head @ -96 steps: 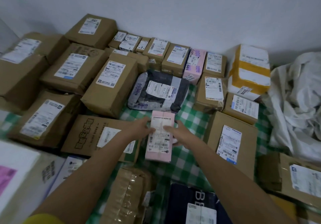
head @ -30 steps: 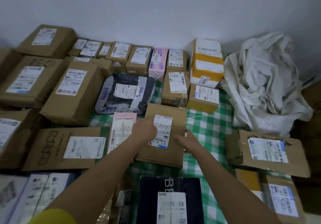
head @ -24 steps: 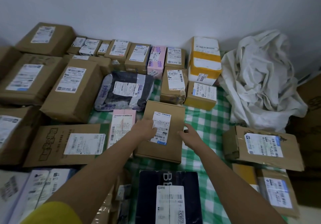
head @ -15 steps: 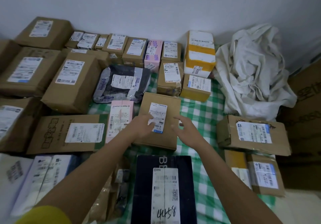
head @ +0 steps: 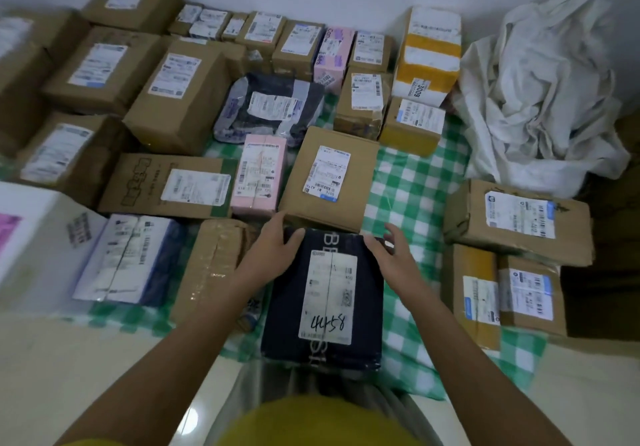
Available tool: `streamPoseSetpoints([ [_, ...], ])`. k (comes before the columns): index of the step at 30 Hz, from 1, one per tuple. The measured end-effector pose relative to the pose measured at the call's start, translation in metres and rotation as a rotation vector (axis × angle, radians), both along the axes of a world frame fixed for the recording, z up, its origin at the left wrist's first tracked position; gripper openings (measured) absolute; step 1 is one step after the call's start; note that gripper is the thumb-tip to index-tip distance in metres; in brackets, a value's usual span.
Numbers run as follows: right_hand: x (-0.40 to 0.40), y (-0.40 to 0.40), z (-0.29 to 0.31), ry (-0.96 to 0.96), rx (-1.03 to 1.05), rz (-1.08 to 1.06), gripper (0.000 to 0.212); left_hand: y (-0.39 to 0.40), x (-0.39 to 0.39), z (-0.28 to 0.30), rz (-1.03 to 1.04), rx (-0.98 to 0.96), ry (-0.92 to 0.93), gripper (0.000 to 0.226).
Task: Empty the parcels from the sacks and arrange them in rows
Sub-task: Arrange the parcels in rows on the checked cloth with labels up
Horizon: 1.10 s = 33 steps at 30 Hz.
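A dark navy parcel [head: 325,307] with a white label marked 4458 lies on the green checked cloth [head: 412,182] right in front of me. My left hand [head: 273,255] rests on its far left corner, thumb on the top face. My right hand [head: 388,255] touches its far right corner with fingers spread. Just beyond lies a brown box [head: 329,179] next to a pink parcel [head: 258,179]. A crumpled white sack [head: 540,92] lies at the back right.
Rows of brown boxes fill the back and left up to the wall. A taped brown parcel [head: 211,265] and a white-and-blue parcel [head: 128,258] lie left of the navy one. Three brown boxes [head: 516,220] sit at the right. Bare floor is nearest me.
Both hands let go of the brown box, now lying beside the pink parcel, and drew back onto the navy parcel. My view tilted down.
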State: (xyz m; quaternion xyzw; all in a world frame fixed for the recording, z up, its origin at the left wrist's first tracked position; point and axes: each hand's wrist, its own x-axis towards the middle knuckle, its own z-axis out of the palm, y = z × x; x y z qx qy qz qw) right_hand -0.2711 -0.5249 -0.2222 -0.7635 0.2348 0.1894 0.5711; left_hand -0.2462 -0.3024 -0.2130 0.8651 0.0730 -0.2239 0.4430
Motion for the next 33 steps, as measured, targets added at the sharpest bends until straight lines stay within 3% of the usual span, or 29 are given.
streamPoseSetpoints([
  [8, -0.05, 0.003, -0.008, 0.066, 0.141, -0.054, 0.045, -0.006, -0.046, -0.009, 0.068, -0.069, 0.034, 0.047],
  [11, -0.069, 0.012, -0.007, 0.071, 0.157, -0.061, 0.05, 0.001, -0.062, -0.012, 0.126, -0.113, 0.135, 0.044],
  [14, -0.082, 0.024, -0.007, 0.061, 0.209, -0.091, 0.045, 0.004, -0.075, -0.016, 0.173, -0.151, 0.172, 0.055],
  [22, -0.095, 0.011, 0.013, 0.053, 0.357, -0.195, 0.048, -0.008, -0.092, 0.012, 0.129, -0.157, 0.092, 0.05],
  [29, -0.061, -0.048, 0.054, -0.047, 0.359, -0.365, 0.053, -0.071, -0.051, 0.085, -0.055, -0.086, -0.138, 0.046],
  [33, -0.012, -0.085, 0.075, -0.092, 0.339, -0.398, 0.041, -0.118, 0.002, 0.094, -0.037, -0.141, -0.102, 0.038],
])
